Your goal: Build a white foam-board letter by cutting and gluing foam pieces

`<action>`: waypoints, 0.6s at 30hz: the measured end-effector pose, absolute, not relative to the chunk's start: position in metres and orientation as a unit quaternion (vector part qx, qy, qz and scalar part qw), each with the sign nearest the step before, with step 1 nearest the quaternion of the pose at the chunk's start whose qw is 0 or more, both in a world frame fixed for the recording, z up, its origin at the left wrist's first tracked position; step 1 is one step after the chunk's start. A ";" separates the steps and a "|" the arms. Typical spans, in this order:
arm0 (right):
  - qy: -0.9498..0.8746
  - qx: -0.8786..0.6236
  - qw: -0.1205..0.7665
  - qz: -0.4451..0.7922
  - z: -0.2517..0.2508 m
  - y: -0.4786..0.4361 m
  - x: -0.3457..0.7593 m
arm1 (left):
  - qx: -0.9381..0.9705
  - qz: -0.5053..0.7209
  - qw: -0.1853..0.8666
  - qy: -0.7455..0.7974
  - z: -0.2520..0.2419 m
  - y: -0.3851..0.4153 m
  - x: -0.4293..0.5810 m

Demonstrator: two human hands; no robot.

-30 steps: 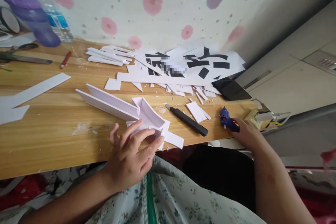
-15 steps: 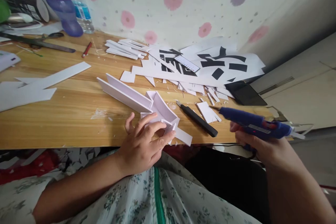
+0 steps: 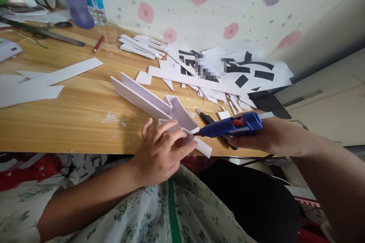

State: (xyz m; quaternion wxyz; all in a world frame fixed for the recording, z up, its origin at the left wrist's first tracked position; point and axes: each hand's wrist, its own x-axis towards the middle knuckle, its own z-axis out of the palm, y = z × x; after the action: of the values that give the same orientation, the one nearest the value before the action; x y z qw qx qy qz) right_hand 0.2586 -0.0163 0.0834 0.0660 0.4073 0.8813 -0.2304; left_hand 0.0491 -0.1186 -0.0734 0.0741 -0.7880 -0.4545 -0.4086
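Note:
A white foam-board structure [image 3: 159, 104] of long strips and a box-like end lies on the wooden desk [image 3: 57, 117] near its front edge. My left hand [image 3: 159, 152] presses down on the near end of it, fingers spread over the white pieces. My right hand [image 3: 265, 136] grips a blue glue gun [image 3: 232, 127], held level with its nozzle pointing left. The nozzle tip is right at the structure's near corner, close to my left fingertips. A black utility knife [image 3: 207, 118] lies on the desk behind the glue gun, partly hidden by it.
White strips [image 3: 42, 83] lie at the left, more cut strips [image 3: 139, 45] and scraps at the back. Printed sheets with black shapes [image 3: 236, 72] and a dark tablet [image 3: 269, 104] lie at the right. A water bottle [image 3: 95, 0], a purple object, a red pen [image 3: 97, 44] and a metal ruler [image 3: 42, 34] sit at the back left.
My right hand picked the glue gun up from the desk's right end and swung it left until its nozzle reached the structure. My left hand stayed on the foam board.

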 end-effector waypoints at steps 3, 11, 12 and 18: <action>0.873 0.411 0.129 -0.230 0.086 -0.015 0.257 | -0.788 -0.411 0.073 -0.453 -0.074 -0.118 0.049; 0.870 0.440 0.158 -0.159 0.090 -0.014 0.246 | -0.789 -0.419 0.071 -0.443 -0.076 -0.118 0.048; 0.871 0.436 0.168 -0.155 0.090 -0.014 0.245 | -0.790 -0.418 0.071 -0.444 -0.076 -0.118 0.048; 0.894 0.399 0.163 -0.125 0.089 -0.016 0.242 | -0.793 -0.408 0.073 -0.446 -0.076 -0.118 0.048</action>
State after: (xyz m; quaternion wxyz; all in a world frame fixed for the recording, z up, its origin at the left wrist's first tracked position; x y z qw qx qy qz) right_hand 0.2416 -0.0155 0.0886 0.1627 0.3995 0.8935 -0.1246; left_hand 0.0476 -0.1181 -0.0762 0.0731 -0.7934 -0.4462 -0.4076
